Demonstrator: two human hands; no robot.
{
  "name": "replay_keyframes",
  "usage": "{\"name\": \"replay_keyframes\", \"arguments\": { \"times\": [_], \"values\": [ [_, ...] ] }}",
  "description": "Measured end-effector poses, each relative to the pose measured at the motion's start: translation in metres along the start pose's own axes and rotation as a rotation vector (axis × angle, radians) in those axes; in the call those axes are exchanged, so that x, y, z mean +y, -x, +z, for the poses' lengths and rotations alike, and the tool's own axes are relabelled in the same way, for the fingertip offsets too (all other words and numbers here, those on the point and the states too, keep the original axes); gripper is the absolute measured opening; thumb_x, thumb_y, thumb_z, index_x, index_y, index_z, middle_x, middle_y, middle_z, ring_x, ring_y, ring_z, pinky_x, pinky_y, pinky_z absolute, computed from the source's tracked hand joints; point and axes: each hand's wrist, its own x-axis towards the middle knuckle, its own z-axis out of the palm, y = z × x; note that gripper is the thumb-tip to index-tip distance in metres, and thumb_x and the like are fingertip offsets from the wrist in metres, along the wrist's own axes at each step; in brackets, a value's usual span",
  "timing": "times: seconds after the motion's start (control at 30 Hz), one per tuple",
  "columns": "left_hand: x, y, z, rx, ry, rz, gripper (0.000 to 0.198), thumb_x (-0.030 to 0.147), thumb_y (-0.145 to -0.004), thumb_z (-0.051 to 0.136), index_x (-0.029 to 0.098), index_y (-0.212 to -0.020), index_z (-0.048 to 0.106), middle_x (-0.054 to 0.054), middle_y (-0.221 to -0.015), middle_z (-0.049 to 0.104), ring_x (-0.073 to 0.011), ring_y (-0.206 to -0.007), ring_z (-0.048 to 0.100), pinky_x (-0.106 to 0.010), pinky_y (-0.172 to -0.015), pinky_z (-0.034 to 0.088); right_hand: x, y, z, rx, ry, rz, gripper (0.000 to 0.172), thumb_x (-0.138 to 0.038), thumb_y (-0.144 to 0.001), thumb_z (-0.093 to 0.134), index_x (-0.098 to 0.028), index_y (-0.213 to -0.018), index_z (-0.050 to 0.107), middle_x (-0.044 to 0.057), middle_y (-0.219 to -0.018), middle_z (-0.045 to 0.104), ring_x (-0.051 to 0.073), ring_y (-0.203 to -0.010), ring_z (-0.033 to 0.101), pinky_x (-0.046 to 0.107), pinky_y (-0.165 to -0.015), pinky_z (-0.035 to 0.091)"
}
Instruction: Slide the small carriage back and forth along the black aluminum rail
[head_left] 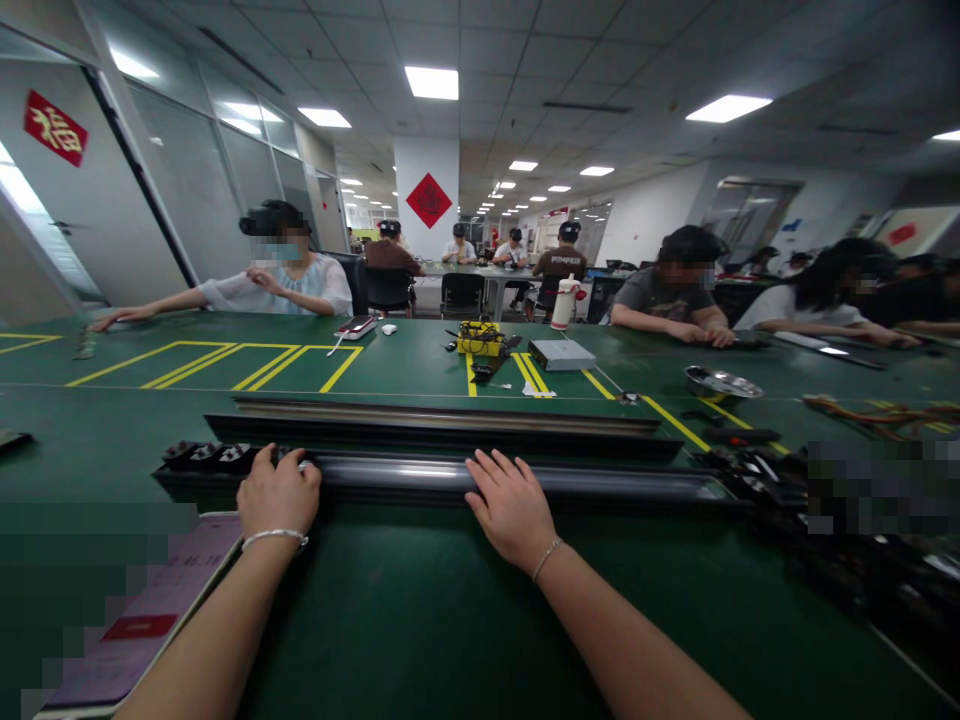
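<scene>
A long dark channel-shaped rail (405,472) lies crosswise on the green table in front of me. Several small black parts with metal bits (217,453) sit in a row at its left end. My left hand (279,492) is bent over the rail beside that row, its fingers curled down and closed. Their tips are partly hidden, so what they pinch cannot be made out. Flat on the middle of the rail rests my right hand (516,505), fingers stretched out, with nothing held. Just behind runs a second long dark rail (450,425), parallel to the first.
Black parts (840,570) are heaped at the right. A purple-screened device (150,620) lies by my left forearm. Farther back are a metal bowl (724,383), a grey box (561,355), a yellow holder (480,340) and a white bottle (564,303). People sit across the table.
</scene>
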Motion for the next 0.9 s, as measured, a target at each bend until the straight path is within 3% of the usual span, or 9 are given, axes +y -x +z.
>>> {"name": "replay_keyframes", "arguments": {
  "times": [0.9],
  "values": [
    [0.0004,0.0017,-0.0037,0.002,-0.038,0.033,0.039,0.033,-0.079,0.035,0.016,-0.104,0.061,-0.018,-0.125,0.042,-0.0325,-0.107,0.047,-0.044,-0.088,0.039,0.0015,0.0004,0.0026,0.030,-0.032,-0.012,0.040,-0.040,-0.087,0.031,-0.027,-0.123,0.044,0.000,-0.133,0.039,0.021,-0.121,0.032,0.040,-0.097,0.023]
  ]
}}
